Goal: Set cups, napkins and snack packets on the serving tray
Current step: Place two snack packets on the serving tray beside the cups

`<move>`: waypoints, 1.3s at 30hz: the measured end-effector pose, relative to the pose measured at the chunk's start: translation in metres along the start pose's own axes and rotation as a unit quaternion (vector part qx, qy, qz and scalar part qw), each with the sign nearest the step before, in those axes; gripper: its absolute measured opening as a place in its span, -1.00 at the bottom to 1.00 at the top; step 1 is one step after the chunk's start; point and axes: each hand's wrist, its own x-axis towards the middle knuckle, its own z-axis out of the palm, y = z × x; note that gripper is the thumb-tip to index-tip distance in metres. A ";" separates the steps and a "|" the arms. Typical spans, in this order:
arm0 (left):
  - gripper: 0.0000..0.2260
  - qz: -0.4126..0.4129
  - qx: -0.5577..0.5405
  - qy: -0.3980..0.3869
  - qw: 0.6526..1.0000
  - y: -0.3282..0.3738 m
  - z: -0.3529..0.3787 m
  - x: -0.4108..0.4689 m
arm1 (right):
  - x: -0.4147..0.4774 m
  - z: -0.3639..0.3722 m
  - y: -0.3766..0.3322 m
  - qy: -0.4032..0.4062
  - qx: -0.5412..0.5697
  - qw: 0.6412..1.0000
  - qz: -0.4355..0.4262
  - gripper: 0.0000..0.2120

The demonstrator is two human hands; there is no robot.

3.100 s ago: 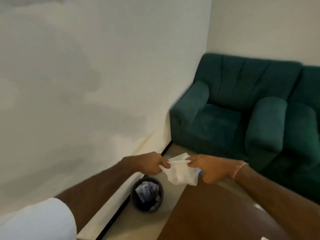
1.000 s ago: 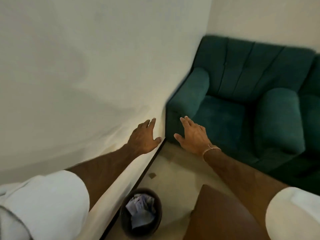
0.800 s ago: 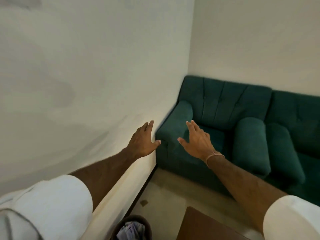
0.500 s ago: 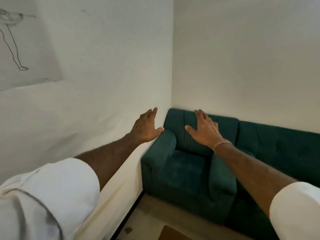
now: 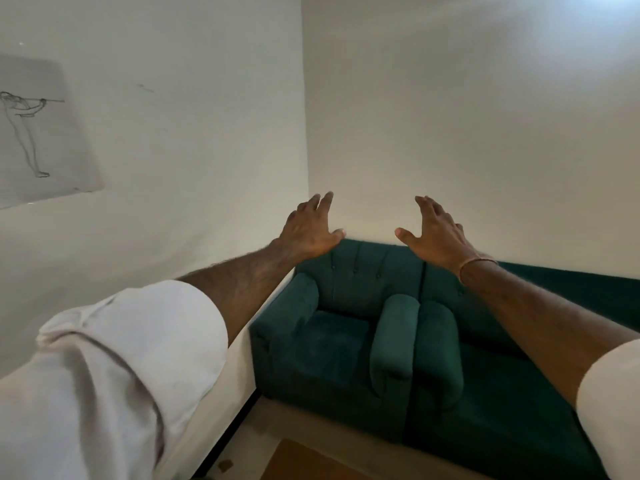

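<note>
My left hand (image 5: 310, 228) and my right hand (image 5: 433, 233) are stretched out in front of me at chest height, palms down, fingers spread, both holding nothing. They hover in the air in front of the room's corner, above the back of a green armchair. No cup, napkin, snack packet or serving tray is in view.
A dark green armchair (image 5: 332, 337) stands in the corner with a matching sofa (image 5: 502, 393) touching its right side. White walls meet behind them; a line drawing (image 5: 27, 133) hangs on the left wall. A brown table corner (image 5: 304, 462) shows at the bottom edge.
Three seconds ago both hands held a white napkin over a black bin. Now they are empty and raised, a little further apart, and my view has tilted up so the bin is out of sight.
</note>
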 end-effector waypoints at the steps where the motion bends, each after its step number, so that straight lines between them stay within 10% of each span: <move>1: -0.23 0.007 -0.001 0.005 1.000 0.010 0.001 0.000 | -0.006 -0.007 0.007 0.002 -0.002 1.000 0.004 -0.19; 24: -0.18 0.230 -0.054 -0.224 0.945 0.340 0.272 -0.075 | -0.276 -0.064 0.310 -0.029 -0.109 0.940 0.321 -0.19; 39: -0.19 0.345 -0.051 -0.449 0.823 0.658 0.557 -0.314 | -0.631 -0.041 0.596 -0.136 -0.086 0.826 0.541 -0.20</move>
